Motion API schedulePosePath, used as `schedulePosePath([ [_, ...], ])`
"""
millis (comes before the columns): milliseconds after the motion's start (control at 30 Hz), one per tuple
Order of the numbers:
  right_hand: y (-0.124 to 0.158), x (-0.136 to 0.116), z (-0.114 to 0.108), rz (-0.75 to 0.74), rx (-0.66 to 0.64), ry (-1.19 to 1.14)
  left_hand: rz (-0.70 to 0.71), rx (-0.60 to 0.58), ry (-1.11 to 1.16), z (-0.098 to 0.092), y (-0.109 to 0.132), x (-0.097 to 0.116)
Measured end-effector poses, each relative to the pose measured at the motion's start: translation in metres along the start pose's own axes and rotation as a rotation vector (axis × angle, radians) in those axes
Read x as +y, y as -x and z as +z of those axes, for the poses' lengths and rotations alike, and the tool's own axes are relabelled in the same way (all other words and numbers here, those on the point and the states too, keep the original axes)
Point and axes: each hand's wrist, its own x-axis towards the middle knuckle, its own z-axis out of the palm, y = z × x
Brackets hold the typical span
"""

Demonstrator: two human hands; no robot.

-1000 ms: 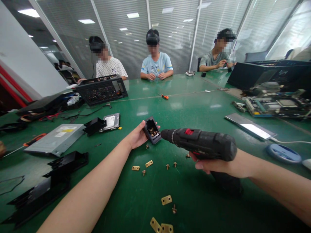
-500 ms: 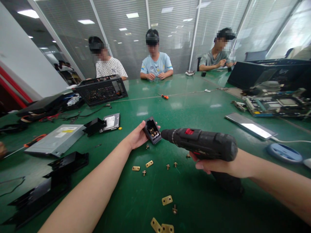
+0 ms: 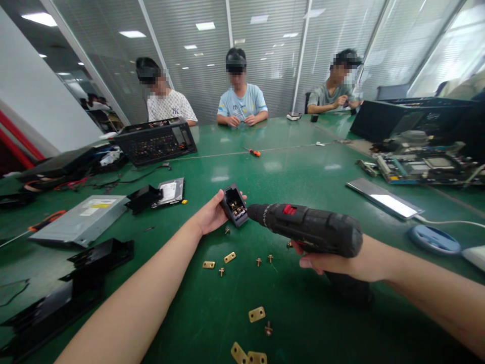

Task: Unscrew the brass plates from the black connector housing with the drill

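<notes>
My left hand (image 3: 212, 213) is closed round a small black open-topped box (image 3: 234, 197), tilted towards me, with brass-coloured metal parts inside. Gripped by its handle in my right hand (image 3: 322, 263) is a black power drill (image 3: 310, 225) with a red switch on top. The drill's chuck points left at the box's right edge; whether a bit touches anything inside I cannot tell. On the green table below lie several loose screws, among them one screw (image 3: 269, 328) near the front. Several two-holed brass plates, such as one brass plate (image 3: 256, 314), lie around them.
Left are a silver drive (image 3: 81, 217), black brackets (image 3: 64, 298) and a hard disk (image 3: 170, 192). An orange screwdriver (image 3: 254, 152) lies mid-table. Right are a phone (image 3: 382, 197), a blue round object (image 3: 435, 239) and a circuit board (image 3: 424, 164). Across sit three people (image 3: 242, 103).
The whole view has shifted slightly. Both hands keep their hold on the box and drill, and the drill stays pointed at the box's edge.
</notes>
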Motion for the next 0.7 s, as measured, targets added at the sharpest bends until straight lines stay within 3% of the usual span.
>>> schedulePosePath([
  [700,-0.0022,-0.0008,-0.0013,-0.05,-0.007,0.021,-0.011,0.031,0.003,0.0017,0.0009,0.001],
])
